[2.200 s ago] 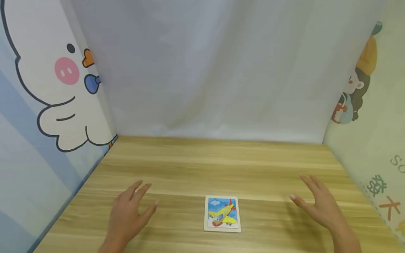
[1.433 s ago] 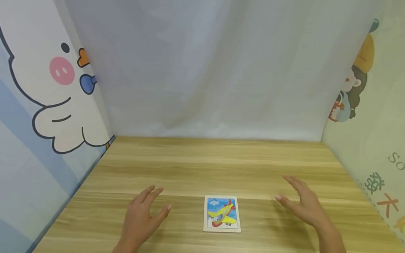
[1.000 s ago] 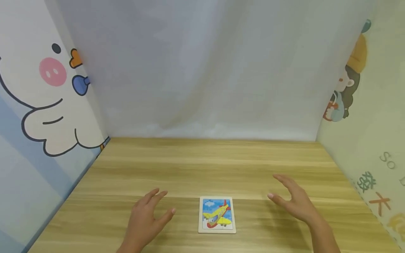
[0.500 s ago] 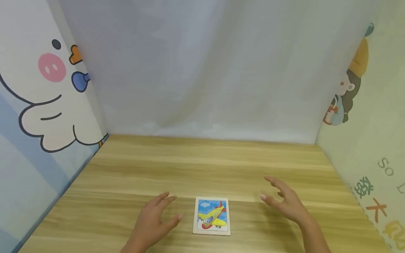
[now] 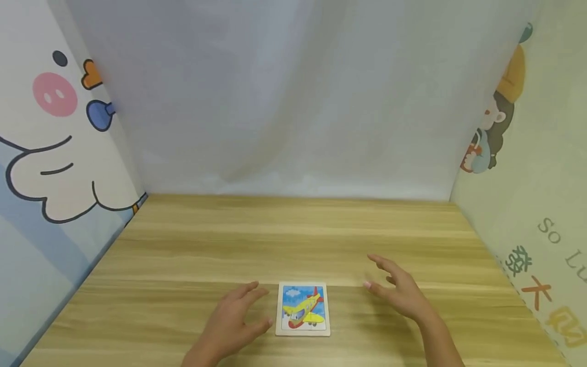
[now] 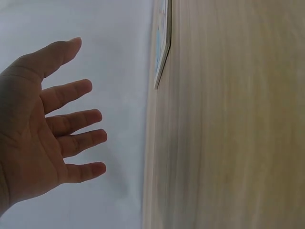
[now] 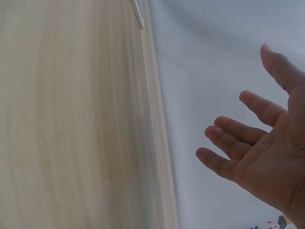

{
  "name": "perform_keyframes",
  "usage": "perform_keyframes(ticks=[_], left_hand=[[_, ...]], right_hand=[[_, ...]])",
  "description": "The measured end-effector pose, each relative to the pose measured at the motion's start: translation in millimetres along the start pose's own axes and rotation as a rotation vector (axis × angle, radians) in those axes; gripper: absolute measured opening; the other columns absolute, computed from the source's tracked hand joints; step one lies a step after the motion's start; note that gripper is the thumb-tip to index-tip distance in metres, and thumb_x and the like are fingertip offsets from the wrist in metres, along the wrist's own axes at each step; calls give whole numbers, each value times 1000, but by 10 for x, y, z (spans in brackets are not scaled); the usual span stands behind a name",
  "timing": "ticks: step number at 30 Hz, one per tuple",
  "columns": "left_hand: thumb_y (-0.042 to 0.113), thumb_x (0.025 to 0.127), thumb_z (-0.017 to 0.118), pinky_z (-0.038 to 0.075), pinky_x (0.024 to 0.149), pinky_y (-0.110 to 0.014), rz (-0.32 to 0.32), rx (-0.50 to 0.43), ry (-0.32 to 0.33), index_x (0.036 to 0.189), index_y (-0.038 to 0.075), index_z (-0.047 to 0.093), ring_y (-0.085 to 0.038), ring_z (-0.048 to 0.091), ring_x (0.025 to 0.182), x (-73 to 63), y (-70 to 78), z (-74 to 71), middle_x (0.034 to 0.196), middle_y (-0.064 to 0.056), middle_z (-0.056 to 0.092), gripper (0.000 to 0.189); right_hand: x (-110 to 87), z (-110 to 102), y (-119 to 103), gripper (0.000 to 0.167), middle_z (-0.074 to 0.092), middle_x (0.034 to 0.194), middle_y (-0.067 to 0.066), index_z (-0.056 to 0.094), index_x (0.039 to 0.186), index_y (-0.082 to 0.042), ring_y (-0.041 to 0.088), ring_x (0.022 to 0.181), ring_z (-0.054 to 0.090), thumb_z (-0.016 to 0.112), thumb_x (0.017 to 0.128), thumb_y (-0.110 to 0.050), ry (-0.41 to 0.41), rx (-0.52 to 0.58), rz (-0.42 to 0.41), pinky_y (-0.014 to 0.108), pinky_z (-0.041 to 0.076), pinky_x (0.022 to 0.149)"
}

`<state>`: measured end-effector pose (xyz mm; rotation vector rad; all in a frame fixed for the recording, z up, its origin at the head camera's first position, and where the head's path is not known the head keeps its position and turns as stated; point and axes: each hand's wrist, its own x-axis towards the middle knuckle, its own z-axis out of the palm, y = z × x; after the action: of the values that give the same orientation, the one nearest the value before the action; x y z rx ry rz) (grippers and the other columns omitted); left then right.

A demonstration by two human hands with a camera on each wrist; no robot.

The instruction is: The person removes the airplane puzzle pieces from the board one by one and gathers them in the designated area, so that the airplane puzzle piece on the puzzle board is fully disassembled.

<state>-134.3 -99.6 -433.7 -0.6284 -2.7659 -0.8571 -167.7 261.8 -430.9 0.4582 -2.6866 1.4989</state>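
Observation:
A small square jigsaw puzzle (image 5: 303, 309) with a pale wooden frame lies flat on the table, its picture a yellow and red aeroplane on blue sky. Just left of it in the head view is my left hand (image 5: 236, 318), fingers spread and holding nothing, thumb tip close to the frame's edge. My right hand (image 5: 399, 293) is farther off on the right side, above the table, also with loose, parted fingers and nothing in them. Both palms show in the wrist views, where only an edge of the puzzle (image 6: 163, 47) appears.
The wood-grain table (image 5: 220, 229) reaches back to a white curtain (image 5: 275, 102). A panel with a cartoon duck (image 5: 69, 168) borders the left side; a pale green panel (image 5: 541, 168) with a printed girl and lettering borders the right.
Both hands have come inward toward the puzzle, the left moving right and the right moving left. The head view has shifted a little; the puzzle stays on the table.

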Motion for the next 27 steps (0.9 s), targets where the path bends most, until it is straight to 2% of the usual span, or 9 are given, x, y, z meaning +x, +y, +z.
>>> perform_keyframes(ticks=[6, 10, 14, 21, 27], left_hand=[[38, 76, 74, 40, 87, -56, 29, -33, -43, 115, 10, 64, -35, 52, 110, -21, 17, 34, 123, -16, 55, 50], [32, 76, 74, 40, 87, -55, 78, -32, -53, 115, 9, 64, -34, 52, 110, -20, 18, 53, 123, -16, 55, 46], [26, 77, 73, 39, 90, -55, 111, -25, -99, 115, 9, 64, -35, 50, 112, 23, 47, 79, 125, -18, 53, 42], [31, 79, 70, 36, 94, -55, 89, -26, -200, 117, 10, 63, -34, 46, 118, 99, 64, 155, 130, -17, 50, 45], [30, 78, 71, 37, 92, -55, 96, -18, -263, 119, 8, 62, -35, 47, 117, 120, 58, 206, 129, -18, 51, 47]], right_hand=[[-9, 94, -17, 61, 37, 141, 17, 42, 138, -11, 42, 127, 32, 68, 85, -25, -21, 32, -1, 60, 29, 96], [17, 172, -3, 61, 40, 140, 15, 43, 137, -10, 41, 125, 35, 68, 85, -28, -44, 30, 1, 59, 31, 96], [42, 244, -9, 60, 42, 139, 13, 45, 136, -9, 40, 124, 37, 68, 85, -30, -66, 33, 9, 58, 32, 96], [131, 403, -68, 57, 46, 135, 12, 48, 134, -10, 38, 123, 40, 69, 85, -30, -115, 35, 1, 56, 33, 96], [233, 561, -116, 54, 47, 134, 14, 49, 132, -5, 40, 119, 43, 68, 86, -25, -183, 35, -51, 57, 36, 94]])
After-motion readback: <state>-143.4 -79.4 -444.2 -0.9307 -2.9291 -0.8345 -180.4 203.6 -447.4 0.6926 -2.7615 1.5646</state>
